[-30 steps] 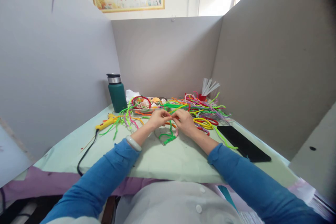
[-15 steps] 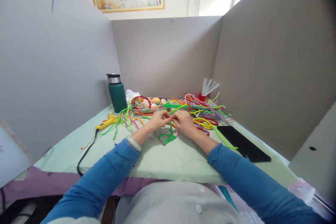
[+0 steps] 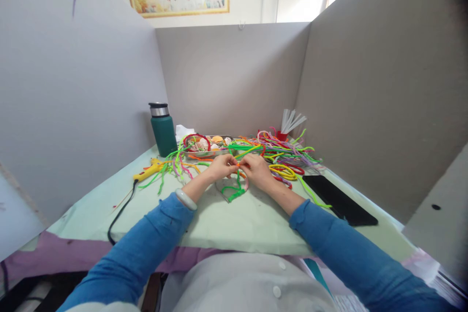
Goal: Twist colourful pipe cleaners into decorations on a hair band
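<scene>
My left hand (image 3: 222, 166) and my right hand (image 3: 256, 169) meet above the table, fingertips pinched close together. Between them shows a small bit of orange pipe cleaner (image 3: 238, 165). Just below the fingers hangs a ring-shaped piece (image 3: 237, 196), its lower part wrapped in green pipe cleaner and its right side in pink-orange. A green strand (image 3: 239, 180) crosses inside the ring up to the fingertips. The ring's upper part is hidden behind my hands.
Behind my hands are a tray (image 3: 204, 154) of shells and a heap of coloured pipe cleaners (image 3: 281, 148). A green bottle (image 3: 163, 134) and a yellow glue gun (image 3: 148, 170) with a cord are left; a black slab (image 3: 338, 199) lies right. White sticks (image 3: 290, 121) stand at the back.
My fingers have shifted slightly at the pinch, and more of the orange bit shows between them. The ring and the other things stay in place.
</scene>
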The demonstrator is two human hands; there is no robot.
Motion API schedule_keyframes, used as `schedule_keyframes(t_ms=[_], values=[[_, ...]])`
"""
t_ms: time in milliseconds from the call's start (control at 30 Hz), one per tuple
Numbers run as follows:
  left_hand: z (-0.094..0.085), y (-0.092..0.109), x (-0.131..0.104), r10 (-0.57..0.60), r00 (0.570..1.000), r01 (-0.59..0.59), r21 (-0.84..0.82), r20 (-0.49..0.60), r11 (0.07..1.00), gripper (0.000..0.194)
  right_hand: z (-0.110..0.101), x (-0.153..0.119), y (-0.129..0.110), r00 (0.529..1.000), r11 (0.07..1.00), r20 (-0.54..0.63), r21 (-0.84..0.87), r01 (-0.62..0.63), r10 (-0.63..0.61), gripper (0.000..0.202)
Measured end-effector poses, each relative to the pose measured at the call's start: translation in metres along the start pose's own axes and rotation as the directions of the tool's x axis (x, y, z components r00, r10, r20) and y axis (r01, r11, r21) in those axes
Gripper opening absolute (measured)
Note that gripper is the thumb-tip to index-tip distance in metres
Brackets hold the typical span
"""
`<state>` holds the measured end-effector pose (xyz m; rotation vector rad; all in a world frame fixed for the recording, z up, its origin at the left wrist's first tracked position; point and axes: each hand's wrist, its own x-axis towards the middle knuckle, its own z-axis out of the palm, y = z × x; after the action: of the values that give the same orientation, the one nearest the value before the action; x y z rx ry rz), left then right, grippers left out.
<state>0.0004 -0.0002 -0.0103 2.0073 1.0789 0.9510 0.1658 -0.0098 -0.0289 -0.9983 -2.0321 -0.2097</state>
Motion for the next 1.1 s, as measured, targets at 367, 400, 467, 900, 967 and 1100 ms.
schedule_keyframes(t_ms=[367, 400, 467, 900, 967, 1100], values=[[0.002, -0.003, 0.002, 0.046, 0.998, -0.045, 0.028, -0.050, 0.999, 0.026, 0.001, 0.000, -0.002, 1.000, 1.000, 0.012, -0.022, 0.010, -0.010, 0.007], [0.001, -0.001, 0.001, 0.038, 0.998, -0.036, 0.035, -0.056, 0.999, 0.026, 0.000, 0.000, -0.002, 1.000, 1.000, 0.011, -0.027, 0.009, -0.009, 0.007], [0.001, 0.002, 0.000, 0.021, 0.997, -0.018, 0.047, -0.069, 0.999, 0.025, 0.000, 0.000, -0.002, 1.000, 1.000, 0.006, -0.030, 0.004, -0.004, 0.007], [-0.003, 0.007, -0.002, -0.010, 0.998, -0.009, -0.338, -0.055, 0.941, 0.021, -0.003, 0.009, 0.005, 0.976, 0.890, 0.134, 0.404, -0.213, 0.173, 0.020], [-0.004, 0.007, -0.001, -0.046, 0.994, 0.005, -0.385, -0.099, 0.923, 0.020, -0.019, 0.014, 0.017, 0.970, 0.893, 0.085, 0.377, -0.245, 0.230, 0.025], [-0.004, 0.008, -0.001, -0.088, 0.988, 0.021, -0.458, -0.125, 0.889, 0.018, -0.055, 0.013, 0.060, 0.894, 0.893, 0.036, -0.059, -0.445, 0.448, 0.019]])
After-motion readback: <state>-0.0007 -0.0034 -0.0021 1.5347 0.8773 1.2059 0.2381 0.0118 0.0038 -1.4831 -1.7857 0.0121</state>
